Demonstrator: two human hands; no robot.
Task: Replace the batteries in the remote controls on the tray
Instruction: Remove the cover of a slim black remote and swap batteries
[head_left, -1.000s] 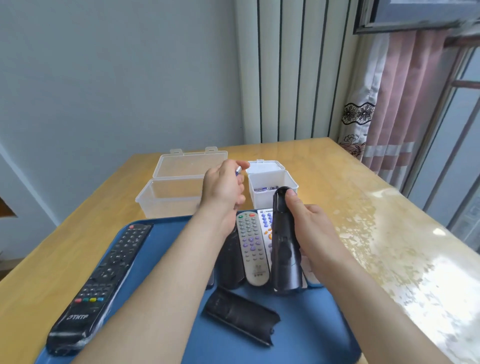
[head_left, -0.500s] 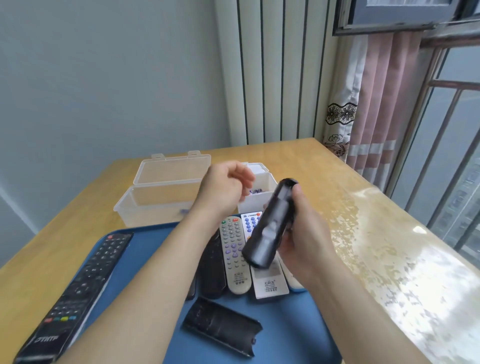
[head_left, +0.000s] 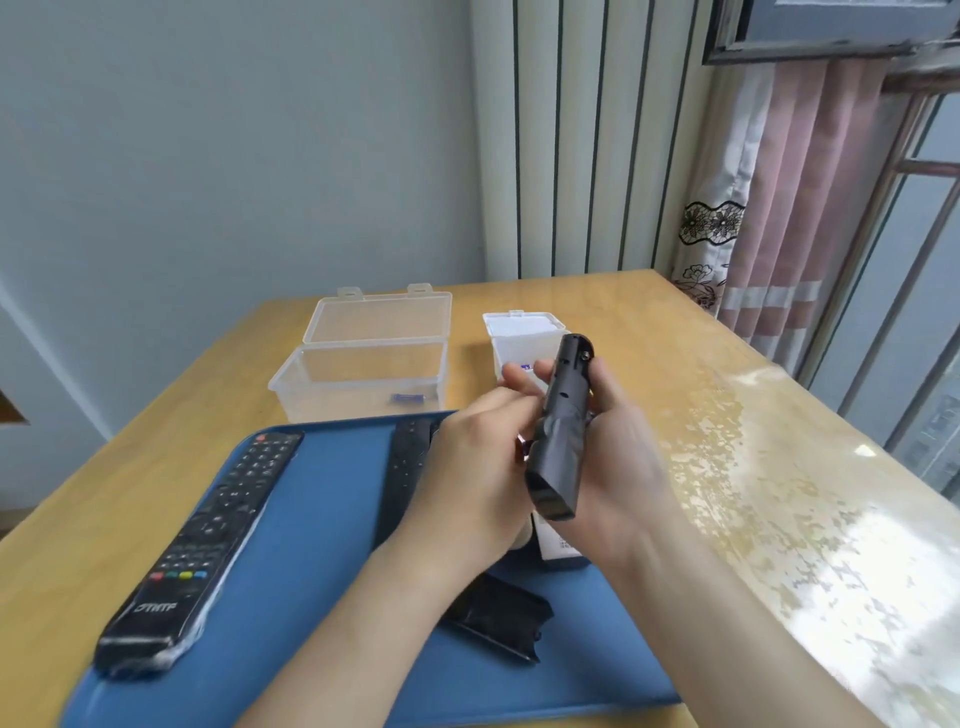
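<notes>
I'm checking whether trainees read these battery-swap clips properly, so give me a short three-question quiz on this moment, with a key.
1. True or false: the loose battery cover lies outside the blue tray.
2. What lies inside the large clear box? A. one small battery B. a remote C. a pen
3. Which hand is wrapped round the raised black remote?
Key: 1. False, it lies on the tray. 2. A. 3. The right hand.
</notes>
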